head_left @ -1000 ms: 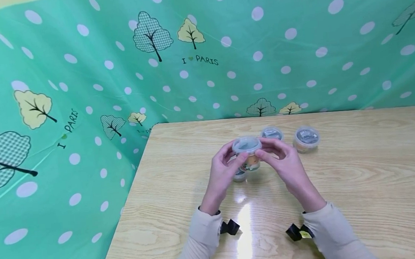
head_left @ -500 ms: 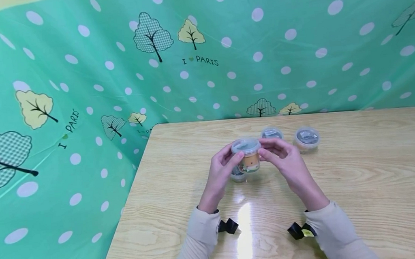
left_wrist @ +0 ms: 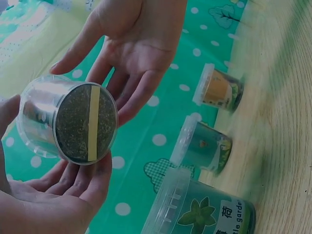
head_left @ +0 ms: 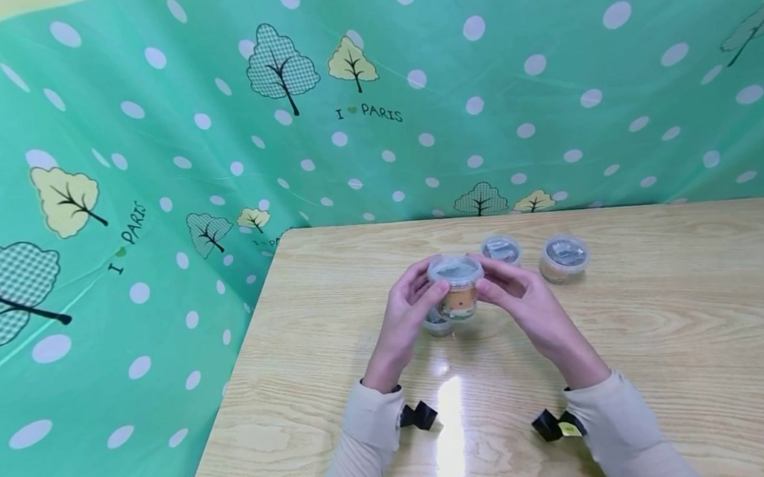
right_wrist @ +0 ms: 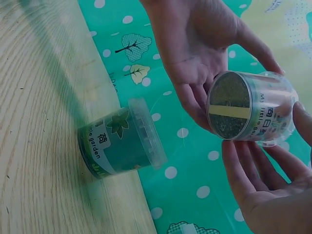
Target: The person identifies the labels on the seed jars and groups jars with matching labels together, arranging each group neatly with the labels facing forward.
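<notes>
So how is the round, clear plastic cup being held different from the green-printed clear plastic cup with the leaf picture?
The round, clear plastic cup is lifted in the fingers; the green-printed clear plastic cup stands on the table. The held cup's print looks orange; the leaf cup's is green. Both are round, with wide, clear tops.

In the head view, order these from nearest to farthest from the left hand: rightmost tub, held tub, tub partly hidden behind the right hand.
1. Held tub: between both hands, touching the left hand.
2. Partly hidden tub: behind the right hand, toward the table's far edge.
3. Rightmost tub: farther right, beyond the right hand.
</notes>
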A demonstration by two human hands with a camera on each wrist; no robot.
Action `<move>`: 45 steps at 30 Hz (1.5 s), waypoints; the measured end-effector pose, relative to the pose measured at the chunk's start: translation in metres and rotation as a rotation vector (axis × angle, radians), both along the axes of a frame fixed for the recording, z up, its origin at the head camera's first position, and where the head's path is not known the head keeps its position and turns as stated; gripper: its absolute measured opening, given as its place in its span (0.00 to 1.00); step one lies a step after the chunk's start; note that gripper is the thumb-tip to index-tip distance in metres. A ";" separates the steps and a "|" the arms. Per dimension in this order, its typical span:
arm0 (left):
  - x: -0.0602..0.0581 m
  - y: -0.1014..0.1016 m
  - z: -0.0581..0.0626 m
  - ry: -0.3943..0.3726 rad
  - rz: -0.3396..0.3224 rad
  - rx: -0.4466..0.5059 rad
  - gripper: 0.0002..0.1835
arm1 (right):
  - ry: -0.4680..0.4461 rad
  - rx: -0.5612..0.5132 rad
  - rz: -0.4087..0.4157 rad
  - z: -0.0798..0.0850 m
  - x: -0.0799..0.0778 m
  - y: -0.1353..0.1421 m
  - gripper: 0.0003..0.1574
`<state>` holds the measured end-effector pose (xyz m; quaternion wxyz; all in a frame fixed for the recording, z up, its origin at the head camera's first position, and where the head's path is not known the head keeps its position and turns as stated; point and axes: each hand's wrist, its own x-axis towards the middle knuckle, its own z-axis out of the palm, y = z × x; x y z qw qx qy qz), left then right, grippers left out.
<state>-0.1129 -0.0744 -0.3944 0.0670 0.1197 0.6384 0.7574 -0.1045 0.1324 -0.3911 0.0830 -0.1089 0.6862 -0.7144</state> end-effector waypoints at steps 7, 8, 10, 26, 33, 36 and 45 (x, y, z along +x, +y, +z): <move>0.002 0.002 0.003 0.019 0.059 -0.021 0.29 | -0.002 -0.002 -0.075 0.000 0.001 -0.001 0.33; 0.002 0.002 0.004 0.024 0.066 -0.023 0.27 | -0.003 -0.002 -0.081 0.000 0.001 -0.001 0.33; 0.002 0.003 0.005 0.029 0.080 -0.032 0.26 | -0.007 -0.003 -0.092 0.000 0.001 -0.002 0.33; 0.011 0.016 0.009 0.053 0.115 -0.083 0.29 | -0.007 0.028 -0.196 0.004 0.004 -0.012 0.33; 0.010 0.017 0.007 0.037 0.121 -0.103 0.32 | 0.007 0.038 -0.198 0.005 0.006 -0.014 0.32; 0.010 0.015 0.006 0.024 0.106 -0.101 0.30 | 0.015 0.038 -0.191 0.004 0.006 -0.013 0.31; 0.008 0.008 0.005 0.001 0.037 -0.076 0.28 | 0.035 0.008 -0.167 0.001 0.004 -0.009 0.28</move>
